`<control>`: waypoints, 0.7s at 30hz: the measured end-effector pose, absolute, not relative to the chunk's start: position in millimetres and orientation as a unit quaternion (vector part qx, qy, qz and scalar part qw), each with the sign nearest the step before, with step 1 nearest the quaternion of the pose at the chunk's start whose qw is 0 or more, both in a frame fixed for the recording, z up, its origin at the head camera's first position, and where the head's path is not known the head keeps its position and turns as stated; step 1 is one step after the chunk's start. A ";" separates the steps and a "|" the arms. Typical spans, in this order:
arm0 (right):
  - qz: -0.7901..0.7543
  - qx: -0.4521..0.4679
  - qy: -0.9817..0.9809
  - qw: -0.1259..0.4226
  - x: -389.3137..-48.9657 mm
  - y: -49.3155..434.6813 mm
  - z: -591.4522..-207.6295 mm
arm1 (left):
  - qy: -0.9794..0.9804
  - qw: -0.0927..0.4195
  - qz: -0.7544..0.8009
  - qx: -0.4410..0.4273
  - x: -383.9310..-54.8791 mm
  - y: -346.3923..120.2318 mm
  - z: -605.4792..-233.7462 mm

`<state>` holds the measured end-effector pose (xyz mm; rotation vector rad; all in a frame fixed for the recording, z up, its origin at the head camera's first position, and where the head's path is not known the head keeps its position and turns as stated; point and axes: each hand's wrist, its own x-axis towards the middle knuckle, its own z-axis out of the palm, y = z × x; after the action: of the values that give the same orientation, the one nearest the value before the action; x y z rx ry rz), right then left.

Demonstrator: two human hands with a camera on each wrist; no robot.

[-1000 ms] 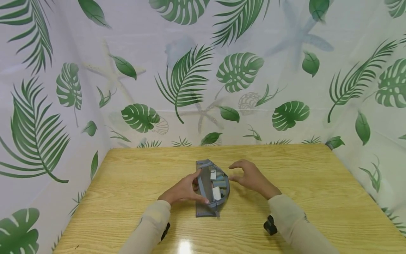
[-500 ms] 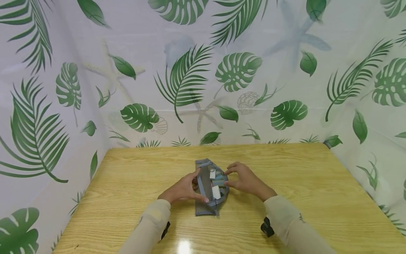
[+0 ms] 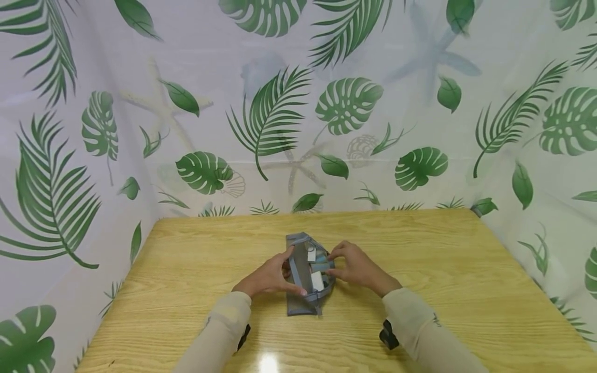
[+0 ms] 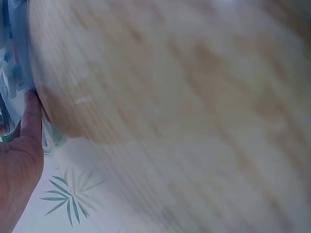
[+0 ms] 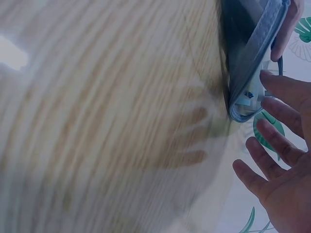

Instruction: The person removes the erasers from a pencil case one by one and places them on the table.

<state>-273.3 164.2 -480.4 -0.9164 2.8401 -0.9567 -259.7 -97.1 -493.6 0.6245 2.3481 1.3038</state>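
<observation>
A grey zip pouch (image 3: 300, 267) stands on the table with its mouth gaping to the right. My left hand (image 3: 270, 274) holds it from the left, with the thumb at the near end and the index finger towards the far end; the other fingers are partly hidden. Inside show a white block (image 3: 317, 281), a smaller white piece (image 3: 311, 253) and blue items (image 3: 321, 263) whose kind I cannot tell. At the right rim are the thumb and index fingertips of my right hand (image 3: 356, 267). In the right wrist view its fingers (image 5: 269, 167) are spread.
The wood-grain table (image 3: 196, 243) reaches back to a white leaf-print cloth (image 3: 289, 129), which also covers both sides. Black wrist cameras (image 3: 388, 335) sit under the sleeves. Bright glare lies near the front of the table.
My right hand has moved left, from beside the pouch to its right rim. The left hand and the pouch keep almost the same place.
</observation>
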 end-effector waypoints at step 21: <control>-0.305 -0.278 0.911 0.023 -271.1 160.3 -482.8 | 0.834 0.193 0.466 0.222 -259.5 -96.9 -491.9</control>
<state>-271.1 160.3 -482.8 -0.8610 2.8204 -0.9441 -259.5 -96.9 -491.9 0.6237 2.3405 1.3074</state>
